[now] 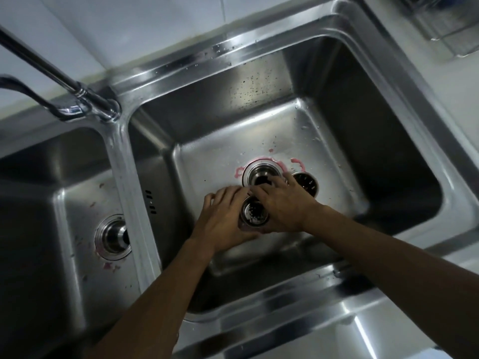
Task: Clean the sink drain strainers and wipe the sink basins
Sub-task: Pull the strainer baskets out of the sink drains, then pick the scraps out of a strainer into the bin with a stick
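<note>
left hand (223, 216): fingers curled round the held strainer (255, 212), cupping its left side
right hand (285, 206): wrapped over its right and far side, grip closed
held strainer: between both hands, mouth up, dark bits inside
second strainer (307, 183): just right of right hand, on right basin (324, 141) floor
open drain (263, 176): just beyond the fingertips, pink residue (298, 163) around it
step: likely clearing debris
tip: left steadies, right picks; keep bits away from the open drain

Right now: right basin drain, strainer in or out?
Out. The drain shows an empty hole; a loose strainer lies beside it, and the left hand and right hand hold a second strainer.
</note>
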Demonstrator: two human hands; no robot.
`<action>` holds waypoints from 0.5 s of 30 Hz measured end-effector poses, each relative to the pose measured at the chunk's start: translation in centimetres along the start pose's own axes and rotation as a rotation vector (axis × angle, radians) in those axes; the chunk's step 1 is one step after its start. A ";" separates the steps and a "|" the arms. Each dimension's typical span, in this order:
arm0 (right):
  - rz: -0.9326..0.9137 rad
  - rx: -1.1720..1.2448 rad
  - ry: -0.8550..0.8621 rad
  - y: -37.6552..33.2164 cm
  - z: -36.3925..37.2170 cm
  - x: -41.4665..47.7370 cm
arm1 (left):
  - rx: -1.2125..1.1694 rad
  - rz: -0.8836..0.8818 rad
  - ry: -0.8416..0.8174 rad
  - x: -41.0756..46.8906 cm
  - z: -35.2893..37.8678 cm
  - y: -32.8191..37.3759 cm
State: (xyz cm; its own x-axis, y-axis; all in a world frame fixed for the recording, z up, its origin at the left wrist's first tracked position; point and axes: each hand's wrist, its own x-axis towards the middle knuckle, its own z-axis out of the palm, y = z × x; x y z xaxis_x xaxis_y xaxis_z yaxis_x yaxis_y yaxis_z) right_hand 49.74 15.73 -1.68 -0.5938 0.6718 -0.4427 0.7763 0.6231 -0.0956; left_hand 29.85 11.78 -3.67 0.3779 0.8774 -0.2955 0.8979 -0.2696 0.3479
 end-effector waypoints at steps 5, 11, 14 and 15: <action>0.126 0.184 0.143 3.2 -4.2 -2.9 | -0.024 0.030 0.109 1.4 -3.7 2.3; 0.364 0.136 0.387 11.0 -11.3 -11.0 | 0.066 0.181 0.235 8.8 -9.7 10.5; 0.481 0.135 0.526 15.1 -14.4 -16.0 | 0.069 0.273 0.353 12.8 -12.3 16.9; 0.518 0.131 0.571 16.2 -15.1 -17.7 | 0.055 0.297 0.383 14.0 -13.0 19.1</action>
State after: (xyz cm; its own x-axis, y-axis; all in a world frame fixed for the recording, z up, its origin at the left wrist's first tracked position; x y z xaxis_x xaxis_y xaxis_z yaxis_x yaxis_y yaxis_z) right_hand 69.59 19.99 18.05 -0.1381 0.9883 0.0641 0.9818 0.1451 -0.1222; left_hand 49.38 24.10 10.41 0.5185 0.8397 0.1618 0.7786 -0.5418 0.3168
